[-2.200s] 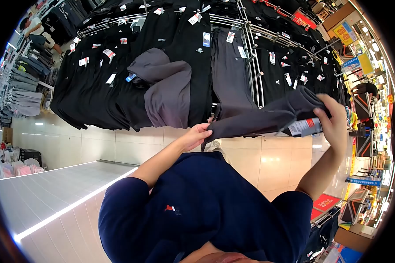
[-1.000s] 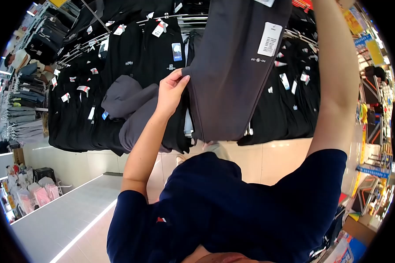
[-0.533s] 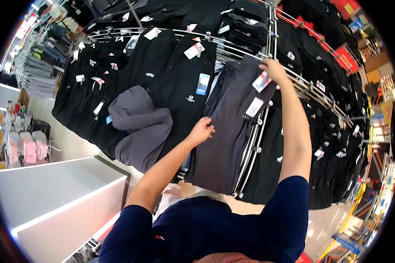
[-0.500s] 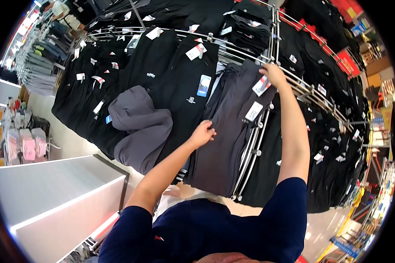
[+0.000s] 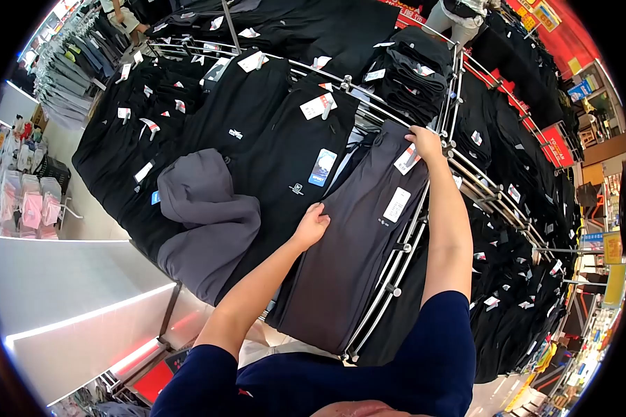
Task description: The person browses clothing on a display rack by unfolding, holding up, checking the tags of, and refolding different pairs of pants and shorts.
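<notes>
A pair of dark grey trousers (image 5: 344, 257) hangs lengthwise over the front of the metal rack, with white tags near its waist. My right hand (image 5: 426, 146) is closed on the upper corner of its waistband, just above a price tag (image 5: 406, 160). At the trousers' left edge, my left hand (image 5: 313, 226) is closed, thumb and fingers pinched on the fabric. Left of it hang black trousers (image 5: 278, 139) with a blue tag (image 5: 323, 167). A second grey garment (image 5: 209, 215) lies bunched over the black ones.
Metal rails (image 5: 389, 278) run along the rack's right side. A folded black stack (image 5: 414, 69) sits behind. More black trousers (image 5: 515, 243) hang on the right. A white counter (image 5: 83, 278) stands at lower left. Another person (image 5: 459, 21) stands at the back.
The view has shifted, and the grey trousers lie lower and further left in it. My left hand's fingers, looser before, now pinch the edge. My right hand stays at the waistband.
</notes>
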A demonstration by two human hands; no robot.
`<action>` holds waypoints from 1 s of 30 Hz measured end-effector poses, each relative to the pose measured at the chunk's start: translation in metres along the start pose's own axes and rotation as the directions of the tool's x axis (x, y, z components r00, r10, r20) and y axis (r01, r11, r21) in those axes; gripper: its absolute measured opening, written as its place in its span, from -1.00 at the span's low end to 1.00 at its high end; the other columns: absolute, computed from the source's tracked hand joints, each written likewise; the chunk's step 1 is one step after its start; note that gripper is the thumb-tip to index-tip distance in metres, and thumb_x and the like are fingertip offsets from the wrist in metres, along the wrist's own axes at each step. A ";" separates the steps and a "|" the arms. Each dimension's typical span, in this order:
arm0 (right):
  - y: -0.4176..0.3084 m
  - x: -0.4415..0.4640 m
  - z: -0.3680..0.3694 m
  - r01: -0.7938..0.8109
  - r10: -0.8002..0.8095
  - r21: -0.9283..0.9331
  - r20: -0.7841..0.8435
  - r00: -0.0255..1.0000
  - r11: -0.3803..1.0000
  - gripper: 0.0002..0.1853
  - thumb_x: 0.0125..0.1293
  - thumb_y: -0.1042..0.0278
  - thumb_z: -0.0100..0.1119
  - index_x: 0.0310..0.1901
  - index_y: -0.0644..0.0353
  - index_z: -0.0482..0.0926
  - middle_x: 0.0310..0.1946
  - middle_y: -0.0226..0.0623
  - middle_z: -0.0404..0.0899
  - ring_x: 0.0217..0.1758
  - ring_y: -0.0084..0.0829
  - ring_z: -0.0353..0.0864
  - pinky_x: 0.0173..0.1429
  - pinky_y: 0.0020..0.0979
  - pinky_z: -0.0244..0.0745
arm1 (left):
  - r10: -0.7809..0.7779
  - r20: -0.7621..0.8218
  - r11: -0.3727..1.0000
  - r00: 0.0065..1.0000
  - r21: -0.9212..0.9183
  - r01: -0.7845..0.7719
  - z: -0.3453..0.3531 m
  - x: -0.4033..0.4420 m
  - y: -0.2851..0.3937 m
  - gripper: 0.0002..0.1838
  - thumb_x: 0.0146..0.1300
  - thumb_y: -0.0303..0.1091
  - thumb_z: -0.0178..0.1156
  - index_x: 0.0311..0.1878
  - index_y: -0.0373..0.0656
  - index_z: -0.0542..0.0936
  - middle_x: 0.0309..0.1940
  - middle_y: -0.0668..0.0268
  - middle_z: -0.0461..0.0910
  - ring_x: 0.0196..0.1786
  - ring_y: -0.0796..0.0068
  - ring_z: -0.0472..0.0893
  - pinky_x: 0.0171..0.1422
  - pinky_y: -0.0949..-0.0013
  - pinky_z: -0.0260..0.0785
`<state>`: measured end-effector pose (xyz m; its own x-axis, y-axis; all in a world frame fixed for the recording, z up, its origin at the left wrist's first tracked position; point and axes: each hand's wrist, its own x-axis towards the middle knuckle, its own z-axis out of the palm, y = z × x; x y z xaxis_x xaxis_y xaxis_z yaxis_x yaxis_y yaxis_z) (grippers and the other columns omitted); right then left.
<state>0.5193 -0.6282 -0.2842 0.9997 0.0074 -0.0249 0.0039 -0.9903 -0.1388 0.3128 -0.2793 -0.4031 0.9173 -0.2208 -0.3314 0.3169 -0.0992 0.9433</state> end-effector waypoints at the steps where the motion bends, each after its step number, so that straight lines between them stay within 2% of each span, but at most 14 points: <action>1: 0.001 0.005 0.002 -0.002 0.003 -0.038 0.021 1.000 0.999 -0.67 0.28 0.07 0.24 -0.02 0.06 0.65 -0.15 -0.10 0.70 -0.03 -0.03 0.66 0.04 -0.12 0.50 | -0.013 -0.015 1.000 1.000 -0.023 0.013 0.000 0.003 0.000 -0.47 0.35 -0.51 0.11 0.35 -0.50 0.31 0.40 0.03 0.28 0.16 0.29 0.61 0.28 0.37 0.42; 8: 0.007 0.012 0.036 0.029 -0.040 -0.174 -0.064 0.997 0.984 -0.73 0.32 0.00 0.17 -0.22 0.01 0.65 -0.31 -0.24 0.71 -0.11 -0.18 0.69 -0.03 -0.04 0.39 | 0.037 -0.024 0.997 0.999 0.065 -0.036 0.013 0.023 -0.026 -0.47 0.36 -0.53 0.09 0.36 -0.51 0.30 0.43 0.02 0.25 0.15 0.30 0.62 0.29 0.40 0.41; 9: 0.004 0.011 0.039 0.000 -0.011 -0.187 -0.058 0.998 0.982 -0.75 0.32 0.04 0.18 -0.16 -0.01 0.66 -0.21 -0.28 0.71 -0.01 -0.20 0.65 0.03 -0.06 0.40 | 0.045 -0.035 0.993 0.998 0.115 -0.041 0.015 0.025 -0.027 -0.47 0.36 -0.55 0.08 0.37 -0.50 0.28 0.44 0.01 0.23 0.18 0.29 0.61 0.30 0.40 0.41; 11: -0.007 -0.002 0.050 -0.031 0.018 -0.029 -0.366 0.930 0.999 -0.74 0.32 0.11 0.19 -0.04 -0.02 0.65 -0.02 -0.28 0.65 0.10 -0.17 0.58 0.12 -0.07 0.41 | 0.040 -0.044 0.985 0.998 0.172 -0.032 0.017 0.022 -0.030 -0.46 0.36 -0.56 0.08 0.38 -0.50 0.26 0.45 -0.01 0.21 0.21 0.27 0.59 0.30 0.41 0.41; 13: -0.020 -0.015 0.065 0.056 -0.052 -0.004 -0.460 0.886 0.998 -0.66 0.31 0.21 0.20 0.10 0.00 0.59 0.19 -0.20 0.50 0.22 -0.11 0.47 0.25 -0.06 0.37 | 0.016 -0.009 0.999 1.000 0.041 -0.015 0.021 0.021 -0.035 -0.38 0.38 -0.63 0.02 0.47 -0.48 0.10 0.50 0.03 0.11 0.33 0.28 0.50 0.34 0.38 0.38; 17: -0.049 -0.059 0.086 0.151 -0.166 -0.073 -0.306 0.937 0.986 -0.48 0.29 0.09 0.23 0.28 -0.10 0.47 0.43 -0.18 0.26 0.46 -0.09 0.26 0.44 0.09 0.19 | 0.014 -0.025 0.996 1.000 -0.092 -0.017 0.025 0.015 -0.047 -0.33 0.37 -0.68 -0.01 0.51 -0.42 0.03 0.51 0.03 0.09 0.38 0.25 0.46 0.36 0.39 0.35; 19: -0.055 -0.071 0.094 0.086 -0.099 -0.124 -0.103 0.990 0.989 -0.31 0.30 -0.03 0.24 0.45 -0.32 0.27 0.58 -0.29 -0.01 0.60 -0.15 0.01 0.46 0.35 0.03 | 0.173 -0.120 0.984 0.977 -0.015 -0.177 0.022 0.000 -0.038 -0.31 0.37 -0.71 -0.06 0.53 -0.33 0.00 0.53 0.04 0.06 0.42 0.23 0.41 0.37 0.39 0.35; 21: -0.047 -0.072 0.103 0.020 -0.020 -0.152 -0.001 1.000 0.988 -0.25 0.28 -0.04 0.25 0.48 -0.40 0.17 0.60 -0.32 -0.09 0.64 -0.17 -0.07 0.46 0.40 -0.02 | 0.162 -0.220 0.983 0.962 -0.046 -0.176 0.032 -0.016 -0.024 -0.33 0.33 -0.71 -0.04 0.51 -0.26 0.12 0.53 0.01 0.04 0.47 0.09 0.33 0.44 0.28 0.28; 23: -0.042 -0.077 0.106 -0.023 0.014 -0.159 -0.062 0.998 0.987 -0.25 0.31 0.03 0.24 0.49 -0.42 0.15 0.60 -0.30 -0.11 0.64 -0.17 -0.07 0.45 0.41 -0.01 | 0.520 0.029 0.658 0.853 0.624 -0.422 0.033 -0.044 -0.008 -0.32 0.24 -0.70 0.05 0.46 -0.18 0.25 0.55 -0.09 -0.05 0.52 -0.04 0.20 0.54 0.15 0.14; 24: -0.048 -0.081 0.100 -0.026 0.009 -0.137 -0.124 0.992 0.990 -0.25 0.31 0.05 0.24 0.49 -0.39 0.15 0.60 -0.28 -0.09 0.63 -0.16 -0.05 0.45 0.41 -0.01 | 0.415 0.204 0.669 0.887 0.592 -0.450 0.031 -0.048 -0.020 -0.34 0.28 -0.55 0.11 0.47 -0.05 0.29 0.57 -0.01 -0.07 0.59 -0.06 0.00 0.62 0.03 -0.08; 25: -0.057 -0.089 0.094 -0.027 0.005 -0.117 -0.183 0.983 0.993 -0.26 0.31 0.08 0.24 0.49 -0.36 0.15 0.60 -0.25 -0.08 0.63 -0.15 -0.03 0.45 0.40 0.00 | 0.395 0.213 0.674 0.894 0.594 -0.440 0.031 -0.057 -0.025 -0.34 0.28 -0.55 0.11 0.47 -0.05 0.29 0.57 -0.01 -0.07 0.59 -0.06 0.00 0.62 0.03 -0.08; 26: -0.068 -0.102 0.088 0.028 -0.055 -0.184 -0.147 0.988 0.983 -0.23 0.28 0.10 0.26 0.50 -0.25 0.15 0.57 -0.19 -0.01 0.61 -0.13 0.03 0.45 0.36 0.05 | 0.293 0.299 0.536 0.908 0.735 -0.415 0.032 -0.064 -0.029 -0.36 0.32 -0.44 0.11 0.48 0.00 0.28 0.58 0.04 -0.08 0.60 -0.02 -0.03 0.63 0.00 -0.12; 27: -0.079 -0.125 0.084 0.145 -0.164 -0.220 -0.070 0.984 0.965 -0.19 0.25 0.09 0.28 0.50 -0.12 0.15 0.54 -0.13 0.06 0.58 -0.13 0.09 0.43 0.31 0.11 | 0.190 0.361 0.360 0.913 0.840 -0.407 0.033 -0.059 -0.028 -0.38 0.36 -0.33 0.10 0.49 0.04 0.27 0.59 0.08 -0.08 0.62 0.02 -0.05 0.64 -0.04 -0.17; 30: -0.105 -0.219 0.103 0.359 -0.262 -0.158 0.436 0.861 0.920 -0.08 0.16 -0.07 0.35 0.50 -0.01 0.15 0.53 -0.13 0.07 0.57 -0.09 0.10 0.49 0.19 0.09 | 0.197 0.362 0.264 0.911 0.875 -0.405 0.024 -0.043 -0.037 -0.34 0.39 -0.13 0.11 0.53 0.07 0.21 0.59 0.09 -0.08 0.62 0.02 -0.07 0.62 -0.10 -0.20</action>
<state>0.2976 -0.5114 -0.3658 0.8485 0.3259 -0.4170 0.3668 -0.9301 0.0194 0.2557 -0.2892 -0.4238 0.8111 -0.5716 -0.1237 -0.4985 -0.7863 0.3650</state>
